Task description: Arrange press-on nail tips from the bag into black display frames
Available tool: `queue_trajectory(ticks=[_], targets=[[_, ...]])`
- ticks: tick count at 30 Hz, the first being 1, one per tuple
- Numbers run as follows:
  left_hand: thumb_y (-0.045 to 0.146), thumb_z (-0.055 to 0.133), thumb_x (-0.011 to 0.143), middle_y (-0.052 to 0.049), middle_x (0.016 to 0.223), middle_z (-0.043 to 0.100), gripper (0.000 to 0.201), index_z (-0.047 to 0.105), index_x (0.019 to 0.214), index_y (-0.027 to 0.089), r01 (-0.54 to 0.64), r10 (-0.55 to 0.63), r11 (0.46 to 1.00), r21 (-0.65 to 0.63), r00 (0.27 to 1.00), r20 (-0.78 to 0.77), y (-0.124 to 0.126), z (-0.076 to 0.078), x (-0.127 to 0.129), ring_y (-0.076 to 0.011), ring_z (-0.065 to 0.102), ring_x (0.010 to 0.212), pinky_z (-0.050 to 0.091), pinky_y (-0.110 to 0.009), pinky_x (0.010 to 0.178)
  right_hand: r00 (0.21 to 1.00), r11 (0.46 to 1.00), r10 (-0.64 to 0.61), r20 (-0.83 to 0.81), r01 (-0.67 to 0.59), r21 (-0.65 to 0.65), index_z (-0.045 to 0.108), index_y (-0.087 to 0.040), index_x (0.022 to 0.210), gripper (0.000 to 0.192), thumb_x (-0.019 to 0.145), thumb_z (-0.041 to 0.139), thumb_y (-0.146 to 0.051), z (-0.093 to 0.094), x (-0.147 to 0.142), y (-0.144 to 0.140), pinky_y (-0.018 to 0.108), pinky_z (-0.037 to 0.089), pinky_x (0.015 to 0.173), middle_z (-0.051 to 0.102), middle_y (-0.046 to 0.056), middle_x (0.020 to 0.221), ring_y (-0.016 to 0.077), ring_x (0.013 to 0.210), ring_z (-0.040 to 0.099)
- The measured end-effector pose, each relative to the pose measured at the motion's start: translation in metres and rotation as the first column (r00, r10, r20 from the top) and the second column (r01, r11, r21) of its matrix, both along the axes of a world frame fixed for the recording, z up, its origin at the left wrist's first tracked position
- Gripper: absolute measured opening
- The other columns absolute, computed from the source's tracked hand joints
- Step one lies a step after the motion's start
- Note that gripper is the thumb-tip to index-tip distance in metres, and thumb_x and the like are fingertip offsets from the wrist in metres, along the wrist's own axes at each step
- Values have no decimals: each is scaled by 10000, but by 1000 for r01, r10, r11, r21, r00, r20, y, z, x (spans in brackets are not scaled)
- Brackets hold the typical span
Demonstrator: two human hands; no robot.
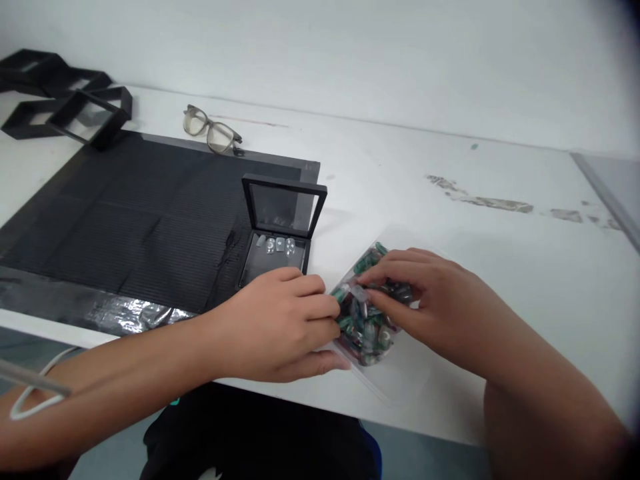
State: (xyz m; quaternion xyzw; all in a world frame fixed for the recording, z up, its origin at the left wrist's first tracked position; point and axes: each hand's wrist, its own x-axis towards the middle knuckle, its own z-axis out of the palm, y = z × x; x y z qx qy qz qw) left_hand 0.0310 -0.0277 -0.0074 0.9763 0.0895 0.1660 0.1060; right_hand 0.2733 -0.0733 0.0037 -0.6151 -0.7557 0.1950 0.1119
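Green, grey and clear press-on nails (371,333) lie heaped in a clear plastic bag (376,383) on the white table. My left hand (280,327) is closed on the bag's left edge, its fingertips partly hidden. Over the heap, my right hand (425,287) pinches a pale press-on nail (359,293) between thumb and fingers. Just beyond my left hand stands a black display case (246,257) with its clear-windowed lid (285,179) raised. Several grey and clear decorated nails (281,245) sit in a row inside it; my left hand covers its near part.
Beneath the case, a black ribbed mat (125,213) spreads left, its shiny edge near the table front. Eyeglasses (207,130) rest behind it. Black open frames (85,113) are piled at the back left. Worn patches (500,202) mark the table at right.
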Motion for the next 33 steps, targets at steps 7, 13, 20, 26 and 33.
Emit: queue_trajectory(ticks=[7,13,20,26,33], targets=[[463,558,969,24,902,701,318,736,896,209,3,-2,1000,-22,1000,20,1,-2,0,-183,592,820,419,-363,700,1000,999,25,-15,-25,24,684,-308,946,144,929,560,-380,0,2,-2,330,479,701,710,-24,942,193,907,626],[451,565,965,25,911,700,300,737,928,209,-1,2,998,-57,1000,14,1,-1,1,-180,599,820,423,-358,698,996,996,84,-14,-84,14,695,-313,955,233,957,535,-482,3,0,-2,333,465,676,686,-11,871,193,853,605],[434,550,976,24,916,701,294,737,946,209,9,-9,999,-50,1000,0,1,-1,0,-180,597,821,417,-359,703,993,994,108,-53,-106,40,704,-297,855,160,926,569,-348,-2,2,-1,357,490,759,711,-11,867,197,899,615],[432,540,981,22,904,701,308,737,935,200,15,-14,999,-47,1000,5,0,0,1,-181,599,811,411,-363,694,995,995,96,-28,-95,15,726,-310,950,146,886,605,-360,0,4,-3,318,501,687,712,-13,879,181,859,638],[436,556,972,30,888,696,302,736,893,207,4,-4,999,-51,1000,5,0,0,0,-175,592,798,406,-364,694,999,998,43,-6,-43,-40,715,-328,1000,181,872,589,-318,0,3,-4,311,507,657,698,-25,852,158,769,648]])
